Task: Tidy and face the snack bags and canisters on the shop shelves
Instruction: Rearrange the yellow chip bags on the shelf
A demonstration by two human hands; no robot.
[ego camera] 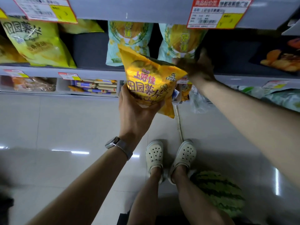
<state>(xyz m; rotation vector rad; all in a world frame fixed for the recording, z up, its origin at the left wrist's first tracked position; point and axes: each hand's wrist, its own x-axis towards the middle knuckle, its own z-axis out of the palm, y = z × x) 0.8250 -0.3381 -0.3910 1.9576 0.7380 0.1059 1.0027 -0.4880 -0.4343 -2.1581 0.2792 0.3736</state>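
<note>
My left hand (137, 111) clamps the bag (151, 82) low; likely light, crushable, slippery film. Right hand (198, 67) blurred: fingers indeterminate.

orange chip bag (151, 82) | tilted, label forward | before shelf; two pale-green bags (128, 43) | upright on shelf

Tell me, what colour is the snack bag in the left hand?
The snack bag is orange-yellow with red lettering; head view.

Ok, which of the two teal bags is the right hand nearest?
The right teal bag, below the price tag; the right hand is at its lower corner. The left teal bag is behind the orange bag.
</note>
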